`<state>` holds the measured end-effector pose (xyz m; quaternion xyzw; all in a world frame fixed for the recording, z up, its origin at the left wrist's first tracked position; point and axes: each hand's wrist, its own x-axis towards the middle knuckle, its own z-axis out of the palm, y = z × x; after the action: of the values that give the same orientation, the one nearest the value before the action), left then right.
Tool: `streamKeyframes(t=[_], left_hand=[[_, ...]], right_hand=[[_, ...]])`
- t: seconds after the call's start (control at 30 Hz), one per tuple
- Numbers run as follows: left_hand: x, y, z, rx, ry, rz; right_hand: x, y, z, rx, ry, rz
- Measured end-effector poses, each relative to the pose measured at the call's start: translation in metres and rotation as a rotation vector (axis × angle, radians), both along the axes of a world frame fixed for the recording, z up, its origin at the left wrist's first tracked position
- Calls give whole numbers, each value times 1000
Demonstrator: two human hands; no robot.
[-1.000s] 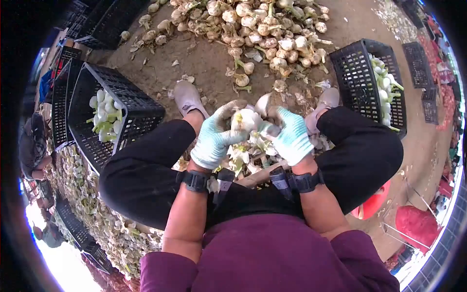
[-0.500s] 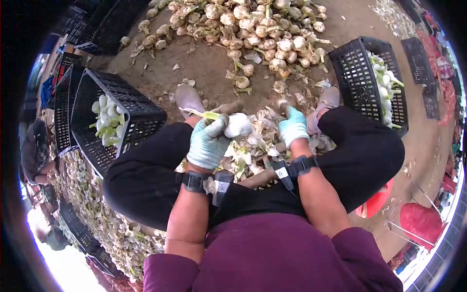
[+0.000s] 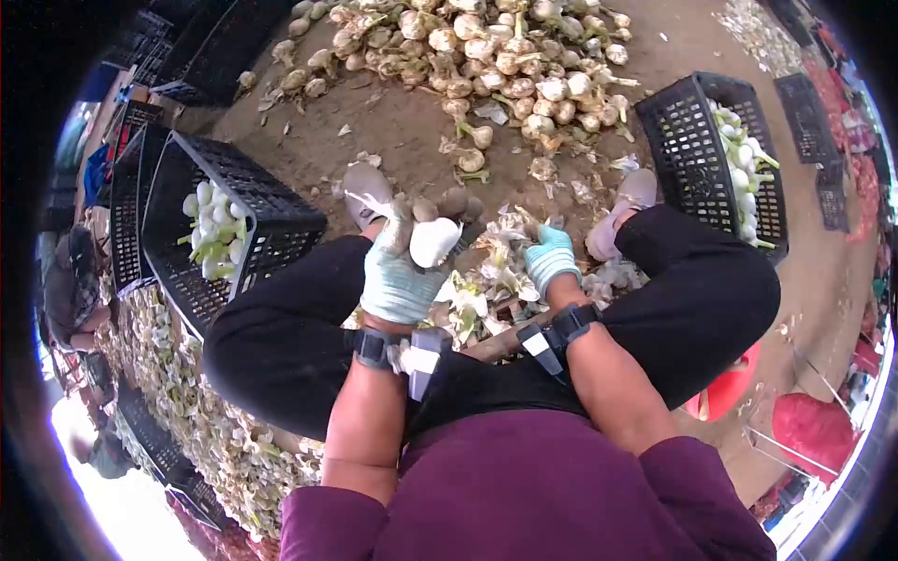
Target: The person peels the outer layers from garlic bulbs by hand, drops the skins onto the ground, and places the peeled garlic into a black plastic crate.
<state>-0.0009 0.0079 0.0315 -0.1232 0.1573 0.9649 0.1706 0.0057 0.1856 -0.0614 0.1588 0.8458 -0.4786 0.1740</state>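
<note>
Round white garlic bulb in mint-knit-gloved L hand.
Fingers cupped round it; mint-knit-gloved R hand part-curled nr papery cream peelings, grip unclear.

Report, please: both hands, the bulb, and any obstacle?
Left hand holding bulb. Right hand apart from it, contents unclear. Peelings below; nothing visibly blocking.

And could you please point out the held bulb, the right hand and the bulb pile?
Held bulb (image 3: 434, 243), head view: its white side.
Right hand (image 3: 550, 255), head view: gloved back.
Bulb pile (image 3: 506, 63), head view: bulbs near its middle.
</note>
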Motion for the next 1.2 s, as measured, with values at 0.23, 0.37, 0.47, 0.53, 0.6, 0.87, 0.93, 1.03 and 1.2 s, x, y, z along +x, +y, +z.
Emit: streamKeyframes(t=[0.23, 0.37, 0.47, 0.53, 0.6, 0.87, 0.93, 1.03, 1.2], left_hand=[[4, -10, -26, -926, 13, -293], [3, 0, -12, -1464, 178, -677], [5, 4, -9, -1718, 468, -751], [5, 9, 0, -1988, 728, -888], [3, 12, 5, -2000, 740, -979], [0, 23, 2, -1763, 593, -648], [1, 28, 36, -1302, 417, -809], [-2, 24, 27, -1137, 325, -551], [-30, 42, -37, -707, -188, -274]], right_hand=[[-11, -4, 79, 60, 197, 228], [-11, -5, 97, 262, 479, 444], [-11, -7, 97, 174, 799, 498], [-10, -9, 94, 315, 691, 736], [-10, -7, 89, 309, 754, 771], [-3, -6, 42, -129, 407, 144], [-12, 25, -3, 670, 479, 514], [-32, 39, 22, -657, -52, -659], [-37, 5, 78, -1227, -502, -729]])
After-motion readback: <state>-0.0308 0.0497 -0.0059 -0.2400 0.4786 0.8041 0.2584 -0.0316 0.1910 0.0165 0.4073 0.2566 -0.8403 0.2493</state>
